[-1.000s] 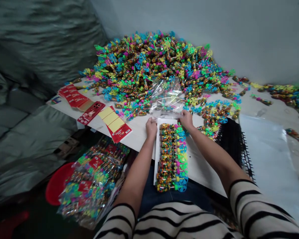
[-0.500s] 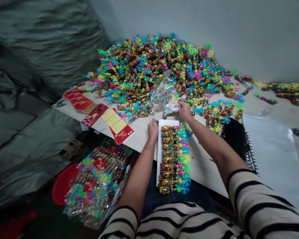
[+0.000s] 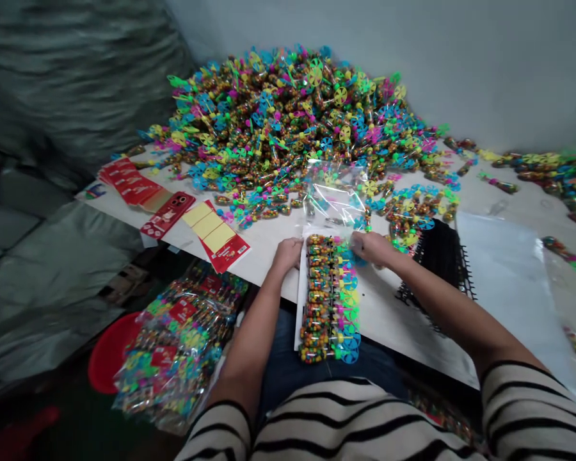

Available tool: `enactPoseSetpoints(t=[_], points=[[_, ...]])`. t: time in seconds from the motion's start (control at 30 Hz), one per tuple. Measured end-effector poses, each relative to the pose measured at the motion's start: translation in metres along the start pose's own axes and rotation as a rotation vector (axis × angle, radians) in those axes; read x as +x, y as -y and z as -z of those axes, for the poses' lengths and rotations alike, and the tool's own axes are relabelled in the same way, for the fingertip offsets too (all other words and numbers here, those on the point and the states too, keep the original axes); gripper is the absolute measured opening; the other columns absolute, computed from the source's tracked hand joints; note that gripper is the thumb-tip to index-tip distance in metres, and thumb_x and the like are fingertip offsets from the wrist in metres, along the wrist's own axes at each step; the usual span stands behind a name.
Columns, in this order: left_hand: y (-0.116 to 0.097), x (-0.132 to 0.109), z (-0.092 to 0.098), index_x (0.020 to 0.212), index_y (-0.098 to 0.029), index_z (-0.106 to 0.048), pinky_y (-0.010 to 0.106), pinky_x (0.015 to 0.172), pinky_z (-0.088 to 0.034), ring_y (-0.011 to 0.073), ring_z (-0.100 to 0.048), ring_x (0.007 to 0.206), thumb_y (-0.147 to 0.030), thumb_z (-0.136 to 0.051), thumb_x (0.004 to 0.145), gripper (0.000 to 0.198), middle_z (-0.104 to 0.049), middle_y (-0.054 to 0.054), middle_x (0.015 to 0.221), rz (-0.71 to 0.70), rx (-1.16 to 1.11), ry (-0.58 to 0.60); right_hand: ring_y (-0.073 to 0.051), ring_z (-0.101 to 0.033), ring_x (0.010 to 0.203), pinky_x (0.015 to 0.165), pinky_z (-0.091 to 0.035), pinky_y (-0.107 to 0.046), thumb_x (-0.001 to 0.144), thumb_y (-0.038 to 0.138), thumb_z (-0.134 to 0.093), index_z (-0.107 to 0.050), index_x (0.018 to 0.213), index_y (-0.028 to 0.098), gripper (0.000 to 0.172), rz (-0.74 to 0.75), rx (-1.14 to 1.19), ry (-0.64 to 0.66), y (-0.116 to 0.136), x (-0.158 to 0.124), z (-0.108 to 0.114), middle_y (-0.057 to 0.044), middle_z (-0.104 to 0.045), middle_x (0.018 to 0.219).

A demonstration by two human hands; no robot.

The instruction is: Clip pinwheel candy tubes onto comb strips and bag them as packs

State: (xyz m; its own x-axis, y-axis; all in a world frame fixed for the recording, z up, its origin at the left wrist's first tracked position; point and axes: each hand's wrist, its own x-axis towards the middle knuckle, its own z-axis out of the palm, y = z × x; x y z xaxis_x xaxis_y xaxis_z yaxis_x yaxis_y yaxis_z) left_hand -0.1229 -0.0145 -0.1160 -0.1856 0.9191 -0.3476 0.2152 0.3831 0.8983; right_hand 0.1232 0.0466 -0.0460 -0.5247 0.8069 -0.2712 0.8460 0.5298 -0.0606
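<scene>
A clear plastic bag (image 3: 336,198) lies flat at the far end of a white card (image 3: 299,320), its mouth at the card's top edge. Along the card runs a row of candy-filled tubes (image 3: 319,301) with coloured fan tops, partly over the table's front edge. My left hand (image 3: 288,255) is closed at the card's upper left corner, pinching the bag's edge there. On the other side my right hand (image 3: 372,248) is closed on the bag's right edge, beside the fan tops. The fingertips of both hands are partly hidden.
A big heap of candy toys (image 3: 288,121) covers the table's back. To the left lie red header cards (image 3: 225,253) and a red phone (image 3: 168,214). Black netting-like strips (image 3: 439,256) and plastic sheets (image 3: 499,256) lie right. Packed bags (image 3: 173,358) sit below, by a red basin (image 3: 108,358).
The bag has come down from a raised, crumpled position to lie spread at the card's top end. Both hands have moved nearer the card, the right one downward.
</scene>
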Motion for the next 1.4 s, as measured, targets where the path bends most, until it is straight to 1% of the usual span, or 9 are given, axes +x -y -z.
enactPoseSetpoints(t=[0.17,0.3,0.43,0.6,0.8,1.0,1.17,1.33,1.4], points=[[0.007,-0.032,0.006,0.052,-0.02,-0.056,0.026,0.049,-0.042,0.0148,-0.05,0.037,-0.048,-0.053,0.083,0.042,-0.05,0.001,0.039,-0.031,0.161,0.08,-0.02,-0.061,0.068,0.056,-0.025,-0.027,0.09,0.028,-0.047,-0.065,0.096,0.02,0.02,0.063,-0.011,0.02,0.014,-0.039,-0.014,-0.008,-0.07,0.079],[0.005,-0.045,0.004,0.058,-0.021,-0.055,0.03,0.072,-0.045,0.0222,-0.061,0.069,-0.036,-0.061,0.08,0.027,-0.058,0.005,0.059,-0.178,0.416,-0.182,-0.024,-0.062,0.079,0.064,-0.035,-0.03,0.092,0.031,-0.043,-0.065,0.107,0.021,0.028,0.067,0.017,-0.091,0.02,-0.06,-0.025,-0.01,-0.07,0.092],[-0.007,-0.028,0.0,0.079,-0.02,-0.059,0.028,0.076,-0.043,0.0193,-0.057,0.08,-0.026,-0.069,0.07,0.014,-0.061,0.004,0.081,-0.27,0.299,-0.348,-0.03,-0.055,0.103,0.083,-0.042,-0.035,0.083,0.037,-0.057,-0.054,0.129,0.016,0.051,0.173,0.098,-0.322,0.029,-0.055,-0.024,-0.016,-0.06,0.117],[-0.014,-0.036,0.002,0.072,-0.019,-0.056,0.024,0.067,-0.041,0.0135,-0.05,0.065,-0.029,-0.057,0.081,0.014,-0.057,0.001,0.074,-0.421,0.143,-0.431,-0.023,-0.058,0.09,0.082,-0.04,-0.032,0.091,0.02,-0.044,-0.066,0.099,0.017,0.024,0.176,0.222,-0.375,0.024,-0.047,-0.025,-0.01,-0.068,0.093],[0.023,-0.138,0.022,0.079,-0.021,-0.063,0.03,0.077,-0.043,0.0186,-0.055,0.081,-0.021,-0.047,0.088,0.018,-0.064,0.005,0.081,-0.71,0.553,0.016,-0.022,-0.056,0.091,0.08,-0.037,-0.033,0.087,0.01,-0.045,-0.064,0.089,0.019,0.021,0.454,0.303,-0.213,0.011,-0.12,-0.045,-0.009,-0.068,0.092],[0.051,-0.235,0.025,0.082,-0.024,-0.066,0.027,0.072,-0.043,0.0175,-0.055,0.08,-0.018,-0.039,0.091,0.029,-0.067,0.007,0.082,-0.638,0.677,0.41,-0.019,-0.056,0.087,0.079,-0.037,-0.035,0.093,0.018,-0.042,-0.06,0.084,0.021,0.019,0.503,0.519,0.027,0.045,-0.211,-0.069,-0.007,-0.065,0.089],[0.052,-0.249,0.039,0.096,-0.028,-0.069,0.026,0.079,-0.045,0.0163,-0.059,0.087,-0.015,-0.04,0.088,0.033,-0.071,0.006,0.091,-0.572,0.455,0.604,-0.018,-0.06,0.088,0.08,-0.044,-0.034,0.096,0.031,-0.043,-0.059,0.084,0.022,0.021,0.381,0.829,0.057,0.05,-0.238,-0.08,-0.008,-0.066,0.092],[0.059,-0.215,0.042,0.112,-0.025,-0.066,0.033,0.089,-0.049,0.021,-0.063,0.101,-0.035,-0.049,0.085,0.033,-0.067,0.01,0.115,-0.22,0.165,0.246,-0.02,-0.063,0.078,0.072,-0.051,-0.034,0.08,0.05,-0.065,-0.059,0.094,0.024,0.031,-0.154,1.143,0.067,0.052,-0.234,-0.099,-0.005,-0.067,0.088],[0.058,-0.203,0.025,0.121,-0.022,-0.061,0.035,0.088,-0.051,0.0229,-0.064,0.102,-0.043,-0.055,0.083,0.045,-0.066,0.011,0.12,-0.054,0.053,0.132,-0.021,-0.065,0.081,0.076,-0.053,-0.035,0.079,0.051,-0.065,-0.06,0.106,0.025,0.038,-0.185,1.276,0.147,0.066,-0.225,-0.106,-0.003,-0.069,0.092]])
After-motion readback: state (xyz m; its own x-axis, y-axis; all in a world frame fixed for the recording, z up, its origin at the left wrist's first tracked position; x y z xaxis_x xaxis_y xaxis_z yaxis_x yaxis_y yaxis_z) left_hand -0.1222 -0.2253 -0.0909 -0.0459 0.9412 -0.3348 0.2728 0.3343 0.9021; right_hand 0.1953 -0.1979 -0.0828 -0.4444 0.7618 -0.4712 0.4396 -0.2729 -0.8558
